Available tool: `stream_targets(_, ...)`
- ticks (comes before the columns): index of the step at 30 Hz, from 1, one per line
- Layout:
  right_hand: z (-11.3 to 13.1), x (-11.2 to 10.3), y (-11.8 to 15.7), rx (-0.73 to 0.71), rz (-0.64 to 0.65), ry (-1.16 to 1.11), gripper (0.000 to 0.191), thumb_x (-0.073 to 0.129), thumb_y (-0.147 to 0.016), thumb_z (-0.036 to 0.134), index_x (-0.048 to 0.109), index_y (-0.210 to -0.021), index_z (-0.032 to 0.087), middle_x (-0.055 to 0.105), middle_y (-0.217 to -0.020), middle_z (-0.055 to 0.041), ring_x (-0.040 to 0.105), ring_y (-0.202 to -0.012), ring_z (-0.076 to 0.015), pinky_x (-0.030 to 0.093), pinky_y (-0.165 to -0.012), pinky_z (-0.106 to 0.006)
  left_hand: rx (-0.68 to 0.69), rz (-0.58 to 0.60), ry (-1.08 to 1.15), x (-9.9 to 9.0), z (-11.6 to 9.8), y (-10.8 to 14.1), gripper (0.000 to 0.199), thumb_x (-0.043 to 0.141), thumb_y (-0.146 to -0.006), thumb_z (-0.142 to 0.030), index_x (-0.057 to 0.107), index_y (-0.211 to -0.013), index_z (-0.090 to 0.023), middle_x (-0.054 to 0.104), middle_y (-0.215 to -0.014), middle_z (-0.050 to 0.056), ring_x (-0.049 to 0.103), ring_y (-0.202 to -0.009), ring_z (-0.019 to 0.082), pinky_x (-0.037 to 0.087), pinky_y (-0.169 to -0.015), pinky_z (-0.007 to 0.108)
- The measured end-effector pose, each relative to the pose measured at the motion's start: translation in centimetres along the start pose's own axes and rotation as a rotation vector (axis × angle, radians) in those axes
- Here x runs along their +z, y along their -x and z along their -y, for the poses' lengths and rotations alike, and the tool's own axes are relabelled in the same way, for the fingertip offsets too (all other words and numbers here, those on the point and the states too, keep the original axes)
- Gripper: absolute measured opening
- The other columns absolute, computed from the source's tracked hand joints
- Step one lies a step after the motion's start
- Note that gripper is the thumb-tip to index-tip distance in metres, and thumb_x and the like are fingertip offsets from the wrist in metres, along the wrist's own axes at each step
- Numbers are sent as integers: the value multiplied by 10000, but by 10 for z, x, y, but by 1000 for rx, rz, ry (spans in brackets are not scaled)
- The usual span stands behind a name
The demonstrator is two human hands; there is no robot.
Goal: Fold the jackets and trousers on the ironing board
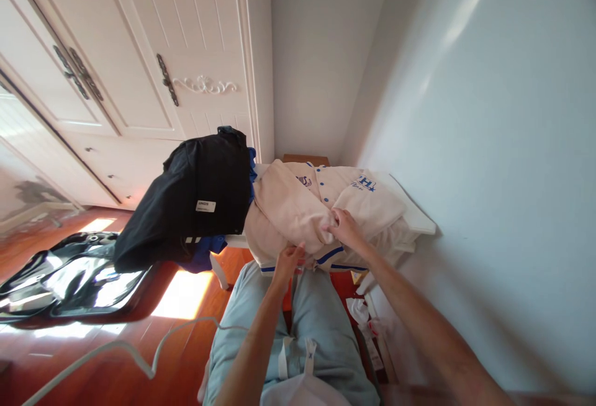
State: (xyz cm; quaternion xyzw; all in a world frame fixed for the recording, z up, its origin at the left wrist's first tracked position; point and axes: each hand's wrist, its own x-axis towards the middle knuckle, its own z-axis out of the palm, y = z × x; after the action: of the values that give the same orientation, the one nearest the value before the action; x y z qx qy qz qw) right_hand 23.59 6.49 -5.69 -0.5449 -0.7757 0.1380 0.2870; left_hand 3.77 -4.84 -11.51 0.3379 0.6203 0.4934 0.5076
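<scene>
A cream jacket [298,207] with blue snaps, blue lettering and blue-striped trim lies spread on a white tabletop [423,222] in front of me. One sleeve is folded slantwise across its front. My right hand [347,229] grips the end of that sleeve, fingers closed on the cloth. Lower and to the left, my left hand [288,260] has its fingers pinched at the jacket's near edge. Black clothing [205,182] with a white label lies against the jacket's left side, and some blue cloth [205,254] shows from under it.
A white wardrobe [139,40] stands at the back left, and a pale wall [503,145] rises on the right. On the wooden floor lies an open, shiny black case [69,275]. A white cable [116,344] runs across toward my legs. Crumpled white paper [357,310] sits below the table.
</scene>
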Motion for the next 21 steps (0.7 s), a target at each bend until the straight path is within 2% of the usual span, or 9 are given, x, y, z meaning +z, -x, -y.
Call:
stream_targets(2,-2,0,-4,3,40,-63,562,758,-720,286,620,-1245,137,670,-1026,-94,621,-899,-220,502,-864,-341,6,41,87,21,5,-1,363,678,-762,-586,643,-803,-226,744,-935,94,719,-794,272,515,-534,323)
stream_targets(4,-4,-2,-8,-14,89,-135,504,735,-735,266,639,-1213,142,684,-971,-69,624,-850,-209,510,-820,-329,65,-40,102,33,5,-7,332,687,-738,-538,628,-772,-213,717,-803,79,689,-680,234,466,-487,292)
stream_targets(9,-3,1,-3,-95,-21,-109,432,688,-790,316,658,-1183,141,670,-945,-83,614,-855,-226,515,-853,-364,116,-117,59,31,11,-16,323,666,-710,-503,574,-677,-195,559,-561,-8,515,-474,134,394,-461,255)
stream_targets(11,-2,3,8,-132,-117,-133,441,633,-847,359,629,-1232,143,654,-990,-104,616,-875,-228,519,-872,-371,140,-113,25,21,24,-12,385,633,-737,-564,556,-661,-195,539,-559,-16,491,-472,123,398,-472,252)
stream_targets(13,-6,5,27,-109,-257,-193,453,566,-906,421,593,-1266,148,641,-1007,-114,614,-855,-221,530,-845,-363,170,-207,-42,4,43,-7,444,599,-767,-625,538,-657,-200,543,-587,-9,526,-532,142,455,-540,272)
stream_targets(16,-34,11,66,97,-543,-266,497,511,-933,520,554,-1259,147,634,-1002,-121,608,-843,-217,532,-796,-349,160,-581,-143,-32,69,-3,462,634,-750,-653,549,-792,-201,615,-788,37,625,-793,221,531,-791,370)
stream_targets(18,-65,18,93,306,-710,-285,579,528,-901,581,521,-1269,134,619,-1052,-140,612,-878,-227,533,-789,-352,114,-725,-180,-56,79,-6,524,697,-710,-635,533,-956,-203,629,-1044,92,610,-1065,291,492,-958,442)
stream_targets(20,-99,27,112,483,-795,-281,701,557,-847,640,479,-1305,115,600,-1115,-171,617,-920,-252,541,-794,-381,79,-699,-196,-73,80,-13,571,739,-692,-602,507,-1048,-220,601,-1194,114,538,-1237,326,458,-1022,473)
stream_targets(21,-115,32,119,504,-771,-258,750,545,-839,659,453,-1327,98,597,-1126,-185,619,-937,-270,544,-797,-405,73,-649,-199,-78,77,-17,554,748,-694,-584,512,-1048,-228,616,-1186,105,541,-1245,327,470,-1012,470)
